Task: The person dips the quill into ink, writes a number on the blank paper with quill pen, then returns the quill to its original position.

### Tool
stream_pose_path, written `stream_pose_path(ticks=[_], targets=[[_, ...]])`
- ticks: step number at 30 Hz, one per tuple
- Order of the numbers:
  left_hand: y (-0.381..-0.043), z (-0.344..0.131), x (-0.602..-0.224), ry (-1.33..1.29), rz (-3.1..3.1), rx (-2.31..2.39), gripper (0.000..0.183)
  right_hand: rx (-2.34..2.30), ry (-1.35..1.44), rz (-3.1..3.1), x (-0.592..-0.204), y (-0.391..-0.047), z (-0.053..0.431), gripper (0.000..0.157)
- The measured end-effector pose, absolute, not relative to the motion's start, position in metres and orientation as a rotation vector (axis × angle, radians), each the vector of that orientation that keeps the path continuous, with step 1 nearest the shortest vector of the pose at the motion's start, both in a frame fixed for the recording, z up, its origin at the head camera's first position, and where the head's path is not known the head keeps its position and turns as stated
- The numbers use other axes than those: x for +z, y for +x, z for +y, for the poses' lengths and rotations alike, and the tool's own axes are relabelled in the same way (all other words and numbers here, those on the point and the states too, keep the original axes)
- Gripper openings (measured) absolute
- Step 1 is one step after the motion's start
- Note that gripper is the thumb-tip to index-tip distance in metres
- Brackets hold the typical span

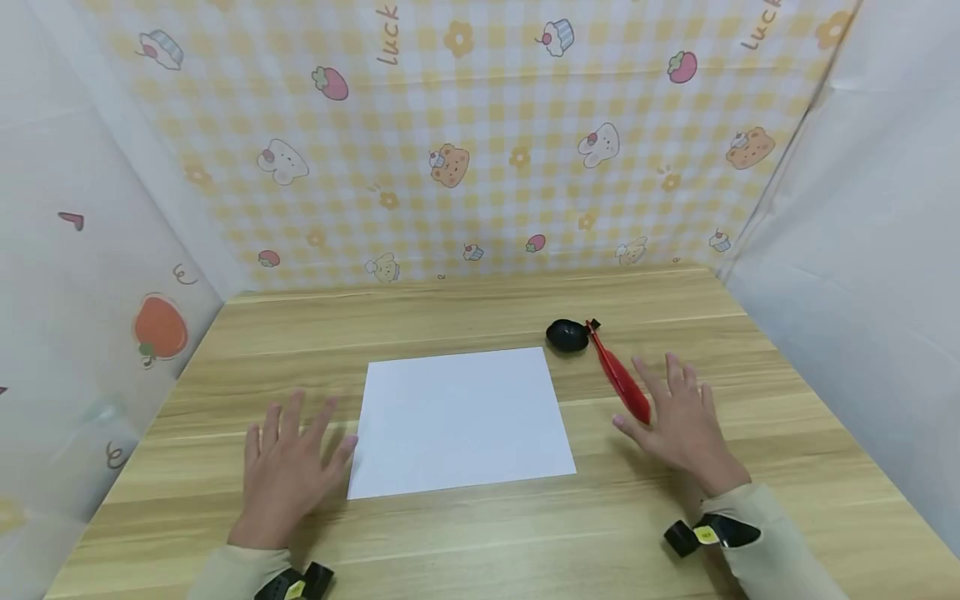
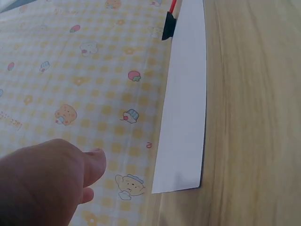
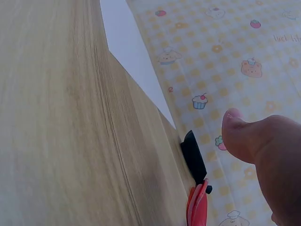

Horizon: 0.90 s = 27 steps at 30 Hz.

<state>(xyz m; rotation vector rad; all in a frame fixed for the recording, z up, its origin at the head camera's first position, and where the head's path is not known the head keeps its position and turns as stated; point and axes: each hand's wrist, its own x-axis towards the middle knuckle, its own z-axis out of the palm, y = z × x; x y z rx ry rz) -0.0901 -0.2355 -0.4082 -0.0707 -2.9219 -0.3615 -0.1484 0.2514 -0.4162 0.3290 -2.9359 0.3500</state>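
Left hand (image 1: 285, 475) and right hand (image 1: 682, 425) are held empty with fingers spread. At mid-frame, a white sheet (image 1: 461, 423) is laid on the table (image 1: 480, 542); right of centre, a red object (image 1: 622, 380) and black object (image 1: 567, 336) are seen.

This is a small screened-off booth set around a counter (image 1: 465, 550); what kind of room lies beyond it cannot be told. The wood-grain surface spreads beneath the left hand (image 1: 288, 483) and the right hand (image 1: 686, 425). Ahead of both hands hangs a yellow gingham sheet (image 1: 487, 108) printed with bears, cupcakes, strawberries and the word "luck". Outward of the left hand stands a pale printed sheet (image 1: 60, 300); outward of the right, a creased plain white sheet (image 1: 862, 208) closes the side.
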Motion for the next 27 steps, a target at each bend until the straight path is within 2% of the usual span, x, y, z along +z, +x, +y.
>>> stream_pose_path(ticks=[10,20,27], targets=[[-0.097,-0.244,-0.405,-0.124,-2.995,-0.341,0.061,0.491,0.393,-2.931,-0.419,-0.164,0.259,0.086],[-0.117,-0.249,-0.396,-0.336,-3.061,-0.476,0.068,0.64,0.452,-2.871,-0.412,-0.187,0.271,0.073],[-0.126,-0.251,-0.393,-0.387,-3.123,-0.517,0.072,0.632,0.5,-2.828,-0.412,-0.198,0.277,0.066]])
